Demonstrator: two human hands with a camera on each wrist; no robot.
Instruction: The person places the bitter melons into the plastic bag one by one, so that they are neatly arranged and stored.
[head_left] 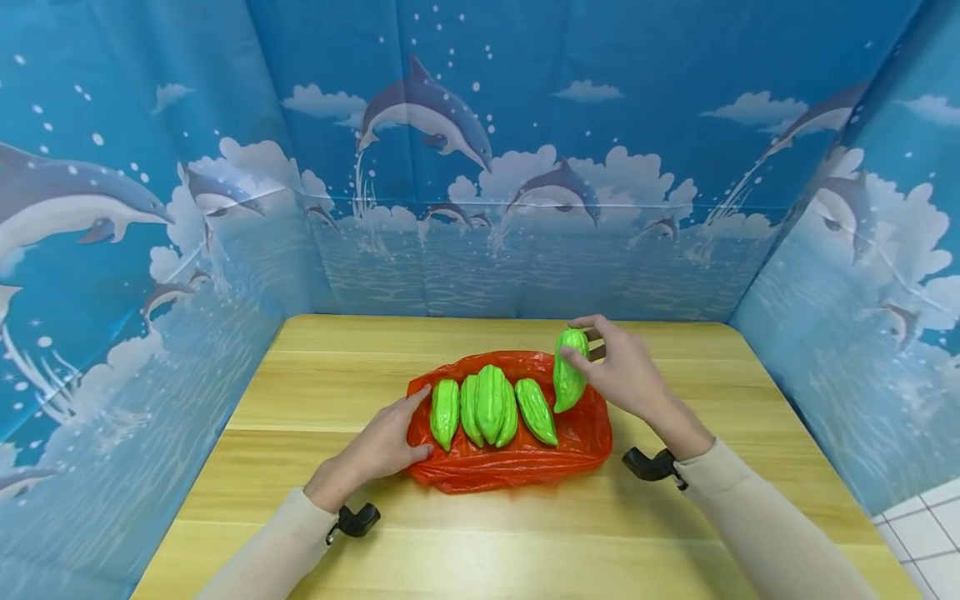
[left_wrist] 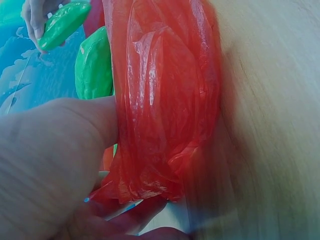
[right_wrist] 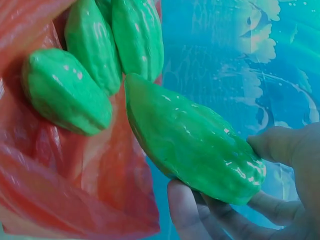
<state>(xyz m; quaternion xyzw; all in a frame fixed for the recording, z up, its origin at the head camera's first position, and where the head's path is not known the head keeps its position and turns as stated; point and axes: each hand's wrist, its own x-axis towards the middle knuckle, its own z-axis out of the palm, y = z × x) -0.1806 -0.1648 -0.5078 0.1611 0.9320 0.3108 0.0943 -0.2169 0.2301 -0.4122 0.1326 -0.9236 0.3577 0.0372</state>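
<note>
In the head view, a red plastic bag (head_left: 465, 479) lies spread on the table with several bright green, ribbed, gourd-like vegetables on it. One green gourd (head_left: 445, 414) sits at the left, a cluster with another gourd (head_left: 491, 404) on top is in the middle, and a third gourd (head_left: 536, 412) leans at the right. My left hand (head_left: 386, 437) holds the bag's left end, thumb on the near side. Above the bag's right end, my right hand (head_left: 626, 371) grips a tapered green gourd (right_wrist: 195, 145) by its thick end, thumb and fingers on opposite sides, narrow tip pointing down.
A yellow wood-grain table (head_left: 322, 350) carries the bag. Blue curtains (head_left: 525, 100) printed with dolphins stand behind it and at both sides. Black wrist mounts (head_left: 651, 465) are strapped at the sleeves. White floor tiles (head_left: 926, 533) show at the lower right.
</note>
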